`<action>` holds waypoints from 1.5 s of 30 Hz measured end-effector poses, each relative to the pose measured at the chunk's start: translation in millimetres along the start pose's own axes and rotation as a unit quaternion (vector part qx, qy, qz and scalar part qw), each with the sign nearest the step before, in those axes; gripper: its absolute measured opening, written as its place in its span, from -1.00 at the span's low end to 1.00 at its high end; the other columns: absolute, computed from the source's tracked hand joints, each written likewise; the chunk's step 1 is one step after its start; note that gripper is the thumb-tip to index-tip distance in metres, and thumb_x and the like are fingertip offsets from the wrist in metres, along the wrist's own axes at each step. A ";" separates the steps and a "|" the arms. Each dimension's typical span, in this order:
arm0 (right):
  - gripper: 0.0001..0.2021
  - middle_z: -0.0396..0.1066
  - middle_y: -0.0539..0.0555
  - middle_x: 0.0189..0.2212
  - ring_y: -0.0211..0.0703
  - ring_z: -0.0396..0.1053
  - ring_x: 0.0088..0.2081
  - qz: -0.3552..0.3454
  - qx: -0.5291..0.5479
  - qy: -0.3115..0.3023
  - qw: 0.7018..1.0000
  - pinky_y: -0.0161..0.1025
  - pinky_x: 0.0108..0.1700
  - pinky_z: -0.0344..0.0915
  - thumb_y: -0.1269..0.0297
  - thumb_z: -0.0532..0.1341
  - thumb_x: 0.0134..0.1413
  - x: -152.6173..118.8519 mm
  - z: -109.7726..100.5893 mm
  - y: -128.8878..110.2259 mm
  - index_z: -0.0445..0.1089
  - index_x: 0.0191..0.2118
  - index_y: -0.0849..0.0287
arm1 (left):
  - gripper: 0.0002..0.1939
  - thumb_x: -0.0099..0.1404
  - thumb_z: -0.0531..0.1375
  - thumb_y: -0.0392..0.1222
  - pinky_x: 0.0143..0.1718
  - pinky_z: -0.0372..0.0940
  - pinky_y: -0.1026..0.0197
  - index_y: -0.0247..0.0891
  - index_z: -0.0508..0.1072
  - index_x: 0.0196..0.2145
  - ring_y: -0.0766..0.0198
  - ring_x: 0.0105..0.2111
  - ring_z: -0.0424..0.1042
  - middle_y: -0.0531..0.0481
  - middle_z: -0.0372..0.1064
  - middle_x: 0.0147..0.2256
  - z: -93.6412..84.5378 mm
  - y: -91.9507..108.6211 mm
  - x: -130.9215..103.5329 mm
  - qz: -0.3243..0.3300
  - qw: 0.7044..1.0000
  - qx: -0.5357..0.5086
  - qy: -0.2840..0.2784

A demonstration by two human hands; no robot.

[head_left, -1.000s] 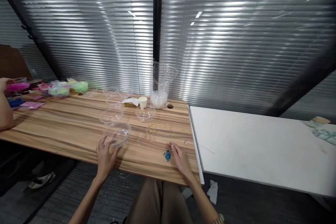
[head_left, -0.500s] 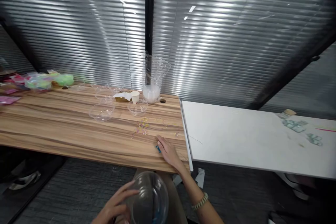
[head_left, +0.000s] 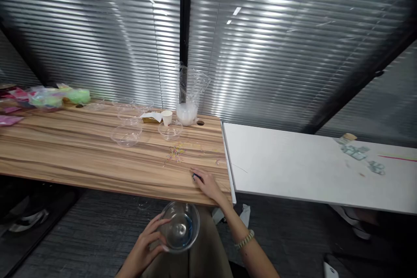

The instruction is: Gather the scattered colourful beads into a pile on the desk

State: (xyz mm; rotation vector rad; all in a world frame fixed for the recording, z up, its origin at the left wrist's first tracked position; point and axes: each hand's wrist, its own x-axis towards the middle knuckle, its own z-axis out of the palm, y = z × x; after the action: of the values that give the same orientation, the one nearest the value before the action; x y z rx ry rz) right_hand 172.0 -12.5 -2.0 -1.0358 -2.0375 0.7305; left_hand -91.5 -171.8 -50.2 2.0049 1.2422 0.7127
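Observation:
My left hand [head_left: 150,243] grips the side of a clear plastic bowl [head_left: 180,247] held above my lap, below the table's front edge. Some blue bits [head_left: 189,230] show inside the bowl. On the wooden table near its right front corner rests my right hand [head_left: 205,183], fingers curled round a small dark blue piece [head_left: 196,177] that is mostly covered. Just beyond that hand lies a scatter of small yellow and pink pieces [head_left: 176,152].
Several clear bowls [head_left: 126,134], a white paper cup [head_left: 167,117], a small box with paper [head_left: 151,117] and a bag of white material [head_left: 186,114] stand along the wooden table [head_left: 81,152]. Colourful bags [head_left: 48,97] lie far left. A white table [head_left: 276,160] adjoins on the right.
The bowl in my left hand has tilted, so its opening and the blue bits inside face me more. My right fingers have closed over the blue piece on the table.

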 end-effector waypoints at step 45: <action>-0.53 0.07 0.24 0.26 0.04 0.00 0.29 -0.028 -0.141 0.046 0.989 0.09 0.30 0.00 0.19 0.03 0.28 -7.2 13.7 13.7 0.16 0.24 0.26 | -0.73 0.23 0.26 0.09 0.18 0.15 -0.15 -0.14 0.57 -0.43 -0.09 0.22 0.15 -0.10 0.36 0.08 33.8 -0.9 -10.8 0.008 0.998 -0.012 0.064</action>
State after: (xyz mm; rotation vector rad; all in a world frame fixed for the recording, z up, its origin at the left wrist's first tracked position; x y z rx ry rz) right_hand 170.0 -13.7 -22.5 -1.1409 -2.1191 0.3648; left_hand -71.4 -189.8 -73.3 1.9768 1.2865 0.8720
